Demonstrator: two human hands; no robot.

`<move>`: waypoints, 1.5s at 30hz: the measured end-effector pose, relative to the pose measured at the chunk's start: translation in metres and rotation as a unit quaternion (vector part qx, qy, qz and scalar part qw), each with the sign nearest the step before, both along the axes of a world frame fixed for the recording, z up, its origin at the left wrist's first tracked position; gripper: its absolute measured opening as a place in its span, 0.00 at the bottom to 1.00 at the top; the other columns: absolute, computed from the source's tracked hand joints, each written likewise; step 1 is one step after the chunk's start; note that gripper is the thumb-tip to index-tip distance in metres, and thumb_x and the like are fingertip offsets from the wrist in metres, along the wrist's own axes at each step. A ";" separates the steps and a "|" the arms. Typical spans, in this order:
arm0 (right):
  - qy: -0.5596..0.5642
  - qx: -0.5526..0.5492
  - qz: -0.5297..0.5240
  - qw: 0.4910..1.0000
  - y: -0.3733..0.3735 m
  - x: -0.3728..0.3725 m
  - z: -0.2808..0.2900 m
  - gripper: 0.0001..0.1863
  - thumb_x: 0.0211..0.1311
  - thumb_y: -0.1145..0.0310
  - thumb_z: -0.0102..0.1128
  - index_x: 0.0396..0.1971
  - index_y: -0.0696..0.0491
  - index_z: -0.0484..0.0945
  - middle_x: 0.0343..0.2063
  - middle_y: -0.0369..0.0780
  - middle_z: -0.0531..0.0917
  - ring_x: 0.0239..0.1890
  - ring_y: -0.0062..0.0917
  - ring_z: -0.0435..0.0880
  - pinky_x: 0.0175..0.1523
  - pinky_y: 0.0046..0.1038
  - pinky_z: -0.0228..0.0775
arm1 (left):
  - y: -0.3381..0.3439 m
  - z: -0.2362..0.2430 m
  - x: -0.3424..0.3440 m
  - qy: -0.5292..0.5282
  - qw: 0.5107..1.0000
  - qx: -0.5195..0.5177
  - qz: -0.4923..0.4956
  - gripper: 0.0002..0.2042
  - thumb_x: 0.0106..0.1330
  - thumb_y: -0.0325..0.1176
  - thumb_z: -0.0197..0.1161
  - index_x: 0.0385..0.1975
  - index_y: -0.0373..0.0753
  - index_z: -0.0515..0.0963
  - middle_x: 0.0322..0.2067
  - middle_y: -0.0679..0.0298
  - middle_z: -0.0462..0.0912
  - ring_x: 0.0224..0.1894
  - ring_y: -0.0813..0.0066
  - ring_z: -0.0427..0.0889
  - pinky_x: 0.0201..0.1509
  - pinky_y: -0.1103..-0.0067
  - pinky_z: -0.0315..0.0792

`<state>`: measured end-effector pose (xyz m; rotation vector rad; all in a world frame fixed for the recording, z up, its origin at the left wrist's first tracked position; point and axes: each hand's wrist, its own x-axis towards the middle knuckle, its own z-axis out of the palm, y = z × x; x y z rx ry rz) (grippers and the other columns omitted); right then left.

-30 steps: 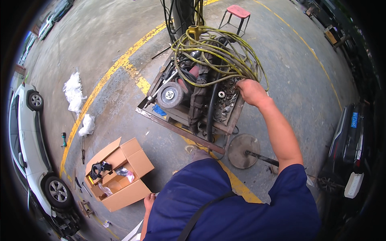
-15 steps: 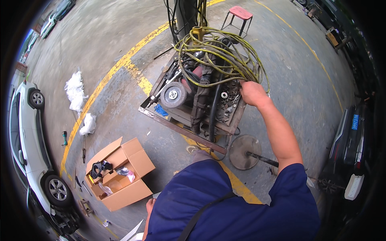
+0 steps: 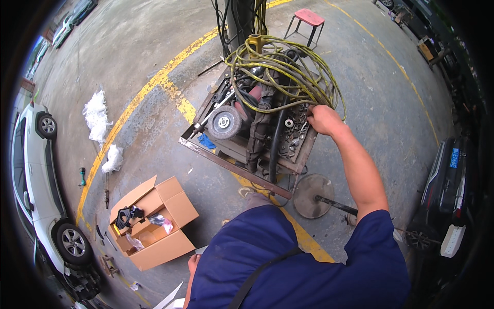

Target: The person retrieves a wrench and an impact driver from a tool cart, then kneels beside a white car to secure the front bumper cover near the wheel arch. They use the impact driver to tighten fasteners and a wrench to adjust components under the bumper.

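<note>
My right hand [image 3: 325, 119] reaches to the right edge of a metal cart [image 3: 234, 167], its fingers curled down among loose nuts and bolts [image 3: 293, 135]. Whatever its fingertips grip is hidden. Just above that hand hang coils of a yellow-green hose [image 3: 325, 85], heaped over the cart top. Left of the bolts lie a dark bar-like part [image 3: 278, 135] and a grinder with a round grey disc [image 3: 225, 122]. Low beside my body is my left hand [image 3: 193, 263], mostly cut off by my blue shirt; a pale flat edge shows near it, and its fingers are unclear.
An open cardboard box [image 3: 167, 247] with black and plastic-wrapped items sits on the floor at the left. A round metal base with a rod [image 3: 312, 195] stands right of the cart. Beyond are a red-topped stool [image 3: 309, 17], a pole [image 3: 240, 23] and parked cars [image 3: 38, 180].
The view has shifted very slightly. My right hand stays at the bolts with its fingers angled a little differently; nothing else has visibly moved.
</note>
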<state>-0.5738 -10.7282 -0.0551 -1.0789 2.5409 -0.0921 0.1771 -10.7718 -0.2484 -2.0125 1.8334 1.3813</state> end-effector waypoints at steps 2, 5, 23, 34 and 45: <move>0.006 0.019 0.000 1.000 -0.001 -0.002 -0.003 0.13 0.57 0.63 0.56 0.39 0.54 0.79 0.39 0.50 0.82 0.46 0.46 0.80 0.51 0.43 0.71 | 0.000 -0.003 0.004 0.021 0.999 0.014 0.030 0.13 0.70 0.35 0.53 0.31 0.31 0.78 0.22 0.59 0.79 0.26 0.75 0.74 0.33 0.73 0.70; -0.021 -0.008 0.017 1.000 0.000 0.003 0.010 0.13 0.58 0.63 0.56 0.38 0.55 0.79 0.39 0.51 0.82 0.45 0.47 0.80 0.49 0.44 0.71 | -0.004 0.015 -0.009 -0.003 1.000 -0.001 -0.002 0.12 0.70 0.34 0.53 0.31 0.31 0.79 0.23 0.59 0.80 0.27 0.75 0.76 0.34 0.74 0.71; -0.278 -0.349 -0.117 0.887 0.037 0.022 -0.026 0.04 0.58 0.73 0.57 0.31 0.58 0.75 0.27 0.34 0.78 0.28 0.14 0.74 0.34 0.20 0.69 | -0.005 0.012 -0.016 0.007 1.000 0.017 0.018 0.12 0.70 0.34 0.54 0.31 0.31 0.78 0.22 0.60 0.79 0.27 0.78 0.75 0.34 0.75 0.71; -0.295 -0.374 -0.145 0.867 0.048 0.028 -0.017 0.09 0.62 0.72 0.57 0.39 0.60 0.78 0.30 0.35 0.81 0.28 0.15 0.77 0.35 0.21 0.71 | -0.002 -0.008 -0.005 0.020 1.000 0.001 -0.009 0.14 0.69 0.37 0.54 0.31 0.31 0.78 0.21 0.59 0.78 0.28 0.77 0.74 0.34 0.74 0.70; -0.058 -0.250 -0.065 0.964 0.032 0.029 -0.017 0.18 0.65 0.64 0.51 0.51 0.56 0.76 0.45 0.50 0.82 0.47 0.44 0.80 0.52 0.38 0.72 | -0.007 0.001 -0.015 0.013 1.000 0.014 -0.019 0.14 0.70 0.37 0.54 0.30 0.30 0.77 0.21 0.59 0.78 0.27 0.78 0.72 0.33 0.74 0.70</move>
